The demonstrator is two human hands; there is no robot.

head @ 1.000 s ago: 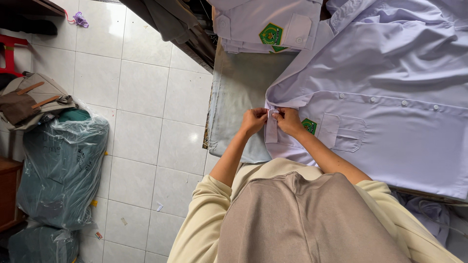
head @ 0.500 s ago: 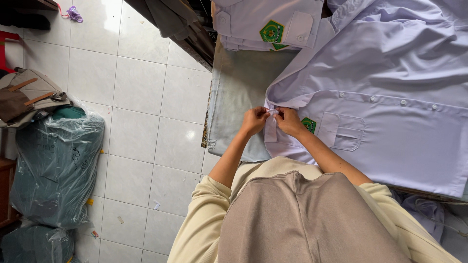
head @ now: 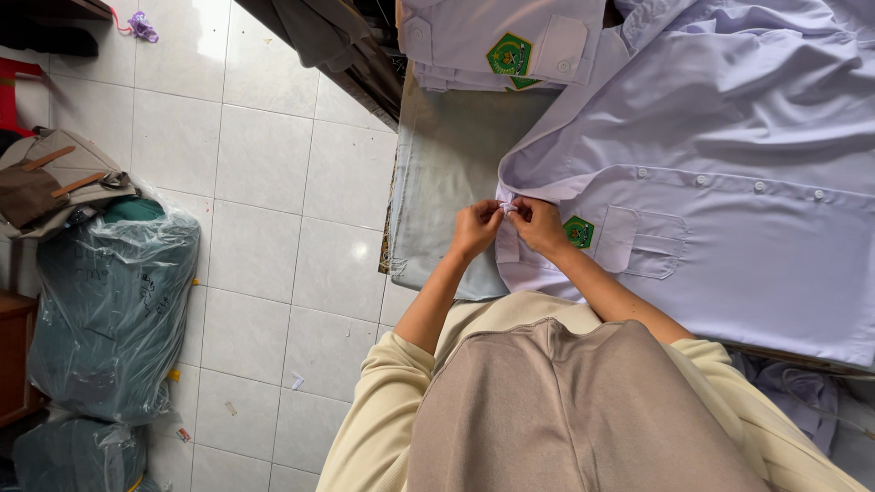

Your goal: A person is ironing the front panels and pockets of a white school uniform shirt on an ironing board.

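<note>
Left hand (head: 476, 228): fingers pinched on the corner of a pale lilac shirt (head: 729, 182); right hand (head: 538, 226): likewise pinched on the same fold, fingertips of both meeting at the shirt's edge; what lies between the fingertips too small to tell. Shirt: spread flat, button placket and chest pocket up, green badge (head: 578, 231) just beside the right hand; lies on a grey cloth-covered work surface (head: 447, 173). Folded stack of like shirts (head: 501, 46): at the surface's far end. Floor (head: 264, 182): white glazed tiles, small scraps scattered. Plastic-wrapped dark green bundles (head: 109, 301): on the floor, well apart from the surface; brown bag (head: 46, 182) beside them.
</note>
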